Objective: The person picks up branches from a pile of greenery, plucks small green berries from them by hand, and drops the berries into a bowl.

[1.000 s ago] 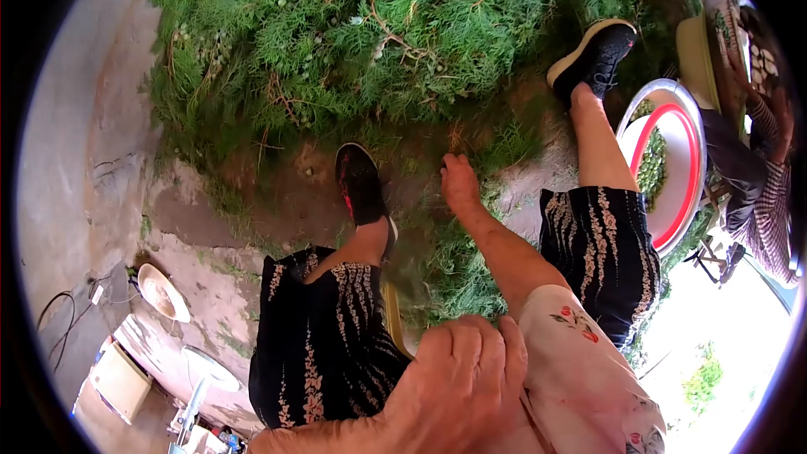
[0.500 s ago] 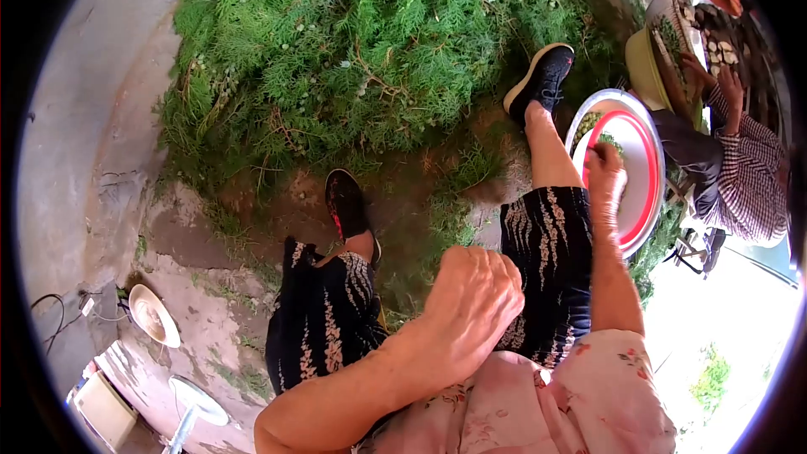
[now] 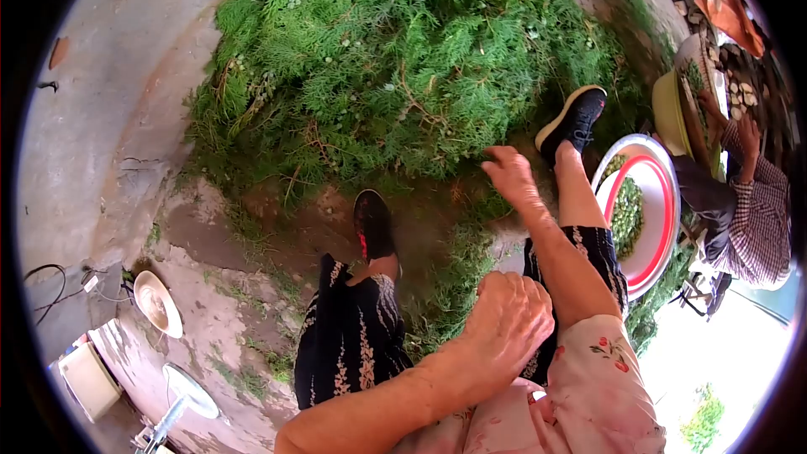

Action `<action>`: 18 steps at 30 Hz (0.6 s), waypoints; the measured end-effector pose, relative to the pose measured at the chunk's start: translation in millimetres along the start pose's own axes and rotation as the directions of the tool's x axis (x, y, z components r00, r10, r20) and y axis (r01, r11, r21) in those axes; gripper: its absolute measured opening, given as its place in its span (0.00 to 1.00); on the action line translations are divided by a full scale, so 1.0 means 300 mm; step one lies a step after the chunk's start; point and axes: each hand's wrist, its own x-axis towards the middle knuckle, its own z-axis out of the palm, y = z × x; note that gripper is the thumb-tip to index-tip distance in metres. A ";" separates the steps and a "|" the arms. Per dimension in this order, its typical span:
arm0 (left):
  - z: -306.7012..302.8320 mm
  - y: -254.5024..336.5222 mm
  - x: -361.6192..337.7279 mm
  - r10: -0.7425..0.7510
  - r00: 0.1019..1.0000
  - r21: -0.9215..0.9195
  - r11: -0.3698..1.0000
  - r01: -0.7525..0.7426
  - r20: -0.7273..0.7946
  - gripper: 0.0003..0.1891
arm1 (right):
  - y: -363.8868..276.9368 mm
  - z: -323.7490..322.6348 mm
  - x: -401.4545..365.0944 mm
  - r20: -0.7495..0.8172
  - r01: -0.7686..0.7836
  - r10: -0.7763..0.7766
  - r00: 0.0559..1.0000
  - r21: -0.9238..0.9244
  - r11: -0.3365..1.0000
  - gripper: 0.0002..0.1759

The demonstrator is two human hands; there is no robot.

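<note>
My left hand [image 3: 510, 313] is a loose fist over my lap. Its fingers curl under, so whatever they hold is hidden. Stretched forward, my right hand [image 3: 511, 176] hovers at the near edge of a big heap of green conifer branches [image 3: 370, 76], fingers apart with nothing visible in them. Beside my right leg stands a white basin with a red band [image 3: 658, 240], set in or on a wider pale basin [image 3: 599, 170]. Small green cones or berries [image 3: 626, 217] lie in the white basin, and more show in the gap at its far side.
At the right, a co-worker in a checked shirt [image 3: 759, 223] sits with both hands by a yellowish tub [image 3: 670, 118]. A straw hat [image 3: 157, 303] and a white stand fan [image 3: 192, 395] are at the lower left. Loose sprigs [image 3: 458, 286] litter the ground between my feet.
My right hand has left the white basin and swung left to the branch heap, uncovering the green pieces in the basin. My left hand stays closed over my lap. The view has shifted slightly.
</note>
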 end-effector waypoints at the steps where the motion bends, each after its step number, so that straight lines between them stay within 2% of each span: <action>1: -0.005 -0.012 0.000 -0.009 1.000 0.003 1.000 0.009 -0.006 0.04 | -0.049 0.053 0.033 -0.013 0.034 -0.034 0.999 -0.004 0.999 0.17; 2: -0.011 -0.028 -0.003 0.017 0.999 0.019 1.000 -0.017 0.031 0.06 | -0.091 0.087 0.069 0.020 0.002 -0.003 1.000 0.045 0.999 0.18; 6: -0.004 -0.047 -0.012 -0.128 0.988 -0.099 0.988 0.120 -0.082 0.10 | -0.199 0.199 0.206 0.073 -0.030 0.021 0.997 0.119 0.992 0.27; 8: -0.002 -0.049 -0.011 -0.181 0.969 -0.176 0.973 0.151 -0.166 0.13 | -0.213 0.237 0.277 0.176 -0.086 0.073 0.982 0.068 0.994 0.30; 11: -0.007 -0.061 -0.014 -0.199 0.959 -0.132 0.976 0.174 -0.204 0.15 | -0.219 0.293 0.328 0.292 -0.141 0.139 0.946 -0.014 0.990 0.33; 13: -0.021 -0.068 -0.018 -0.196 0.969 -0.125 0.976 0.178 -0.151 0.16 | -0.243 0.277 0.327 0.358 -0.147 0.186 0.915 -0.132 0.980 0.33; 14: -0.028 -0.071 -0.017 -0.191 0.973 -0.118 0.977 0.176 -0.130 0.16 | -0.255 0.278 0.293 0.236 -0.128 0.158 0.959 -0.137 0.982 0.25; 17: -0.024 -0.070 -0.018 -0.173 0.974 -0.097 0.982 0.159 -0.149 0.17 | -0.250 0.231 0.265 0.131 -0.100 0.103 0.986 -0.029 0.995 0.13; 18: -0.024 -0.068 -0.021 -0.178 0.970 -0.113 0.980 0.161 -0.164 0.16 | -0.253 0.217 0.257 -0.033 0.022 -0.022 0.999 0.003 1.000 0.07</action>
